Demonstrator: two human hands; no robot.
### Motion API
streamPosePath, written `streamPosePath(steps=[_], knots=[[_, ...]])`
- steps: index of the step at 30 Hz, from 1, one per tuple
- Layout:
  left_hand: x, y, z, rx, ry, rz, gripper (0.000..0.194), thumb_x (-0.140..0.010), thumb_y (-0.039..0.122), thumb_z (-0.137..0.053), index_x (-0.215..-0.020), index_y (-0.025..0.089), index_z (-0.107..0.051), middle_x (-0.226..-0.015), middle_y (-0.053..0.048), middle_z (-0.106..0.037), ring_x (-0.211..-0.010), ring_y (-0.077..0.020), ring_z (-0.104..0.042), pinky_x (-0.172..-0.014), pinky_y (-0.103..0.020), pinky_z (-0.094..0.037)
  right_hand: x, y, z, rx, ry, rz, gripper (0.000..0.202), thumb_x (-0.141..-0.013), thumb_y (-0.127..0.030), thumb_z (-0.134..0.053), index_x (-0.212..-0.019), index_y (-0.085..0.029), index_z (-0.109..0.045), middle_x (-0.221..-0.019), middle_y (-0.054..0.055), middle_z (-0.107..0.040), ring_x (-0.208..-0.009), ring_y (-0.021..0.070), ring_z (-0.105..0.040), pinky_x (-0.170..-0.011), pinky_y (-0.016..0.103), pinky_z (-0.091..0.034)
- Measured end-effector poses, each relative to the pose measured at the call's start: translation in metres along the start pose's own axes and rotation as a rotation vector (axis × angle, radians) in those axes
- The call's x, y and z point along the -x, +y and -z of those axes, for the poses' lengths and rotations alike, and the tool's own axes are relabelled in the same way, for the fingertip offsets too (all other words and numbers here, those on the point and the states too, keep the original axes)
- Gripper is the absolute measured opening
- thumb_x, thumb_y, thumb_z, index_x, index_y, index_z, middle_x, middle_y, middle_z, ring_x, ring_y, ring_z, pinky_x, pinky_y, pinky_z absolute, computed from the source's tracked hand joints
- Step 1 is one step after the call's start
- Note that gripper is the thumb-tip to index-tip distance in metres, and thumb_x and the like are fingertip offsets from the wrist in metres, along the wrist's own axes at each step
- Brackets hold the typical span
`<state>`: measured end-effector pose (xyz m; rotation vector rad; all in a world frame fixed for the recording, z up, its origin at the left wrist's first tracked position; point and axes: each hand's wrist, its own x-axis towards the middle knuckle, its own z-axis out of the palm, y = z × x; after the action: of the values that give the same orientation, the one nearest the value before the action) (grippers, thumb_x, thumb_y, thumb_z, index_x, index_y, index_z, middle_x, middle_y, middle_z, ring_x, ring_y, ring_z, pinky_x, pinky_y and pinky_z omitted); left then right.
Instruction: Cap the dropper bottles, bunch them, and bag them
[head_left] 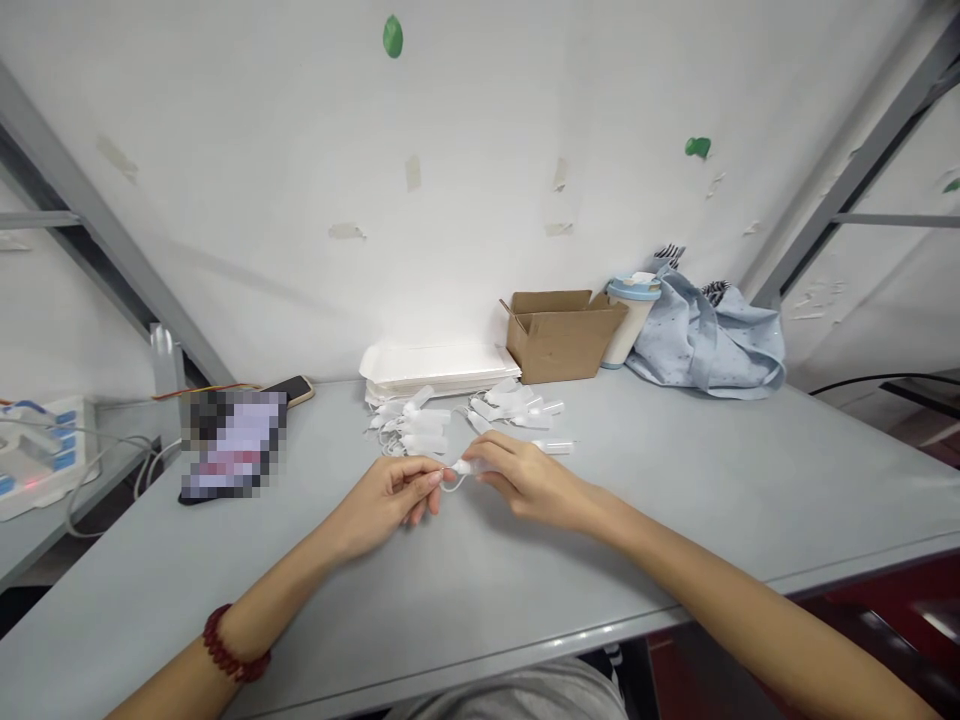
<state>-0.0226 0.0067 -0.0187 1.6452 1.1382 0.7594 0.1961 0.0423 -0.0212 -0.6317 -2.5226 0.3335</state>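
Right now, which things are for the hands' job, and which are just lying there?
Probably for the job:
white plastic tube between left hand and right hand
similar tubes heaped behind
perhaps flat white cartons, open cardboard box

Seemingly just lying about:
phone
blue-lidded cup
light-blue cloth bag

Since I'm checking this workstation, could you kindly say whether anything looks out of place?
Nothing looks spilled. The wall looks scruffy, with tape scraps stuck to it. One pale piece lies apart from the pile, behind the right hand.
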Motion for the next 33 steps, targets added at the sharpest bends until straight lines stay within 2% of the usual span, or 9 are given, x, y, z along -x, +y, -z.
streamPosePath(steps=[21, 33], knots=[[-0.001, -0.0022, 0.0007, 0.031, 0.003, -0.027, 0.033, -0.088, 0.04, -0.048, -0.098, 0.013, -0.065, -0.062, 0.001, -0.056, -0.046, -0.0065, -0.042, -0.047, -0.021, -0.035, -0.0005, -0.0016, 0.0026, 0.001, 0.085, 0.078, 0.022, -0.088, -0.009, -0.043, -0.108, -0.015, -0.049, -0.098, 0.011, -0.057, -0.086, 0.0191, -0.056, -0.071, 0.032, -0.05], [-0.0006, -0.0009, 0.0, 0.022, 0.006, -0.036, 0.032, -0.089, 0.039, -0.047, -0.096, 0.013, -0.065, -0.061, 0.002, -0.056, -0.046, -0.0062, -0.042, -0.046, -0.02, -0.035, 0.0003, 0.0008, 0.0018, -0.015, 0.083, 0.101, 0.024, -0.089, -0.01, -0.043, -0.112, -0.015, -0.048, -0.099, 0.011, -0.058, -0.087, 0.019, -0.056, -0.071, 0.032, -0.05]])
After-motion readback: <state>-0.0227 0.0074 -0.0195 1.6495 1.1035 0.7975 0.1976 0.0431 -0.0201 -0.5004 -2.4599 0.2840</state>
